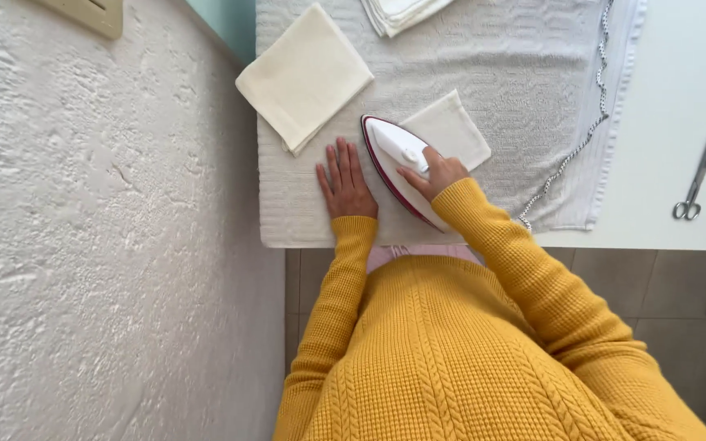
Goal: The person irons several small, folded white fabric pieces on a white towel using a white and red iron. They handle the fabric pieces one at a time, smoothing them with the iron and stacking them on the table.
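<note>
Right hand (439, 173) gripping white iron (398, 163) over cream cloth (455, 131), left hand (345, 184) open, flat on grey towel (484, 57) just beside, folded cloth (304, 73) beyond its fingertips

Right hand (439, 173) grips the handle of the white iron (398, 167), which rests on a cream cloth (451, 131). Left hand (343, 181) lies flat on the grey towel (516, 73) covering the counter (680, 98).

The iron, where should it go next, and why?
Probably slide the iron up and right across the cloth. The right hand holds its handle, its far side lies on the cloth, and most of the cloth still shows beyond it; the left hand rests flat beside.
</note>
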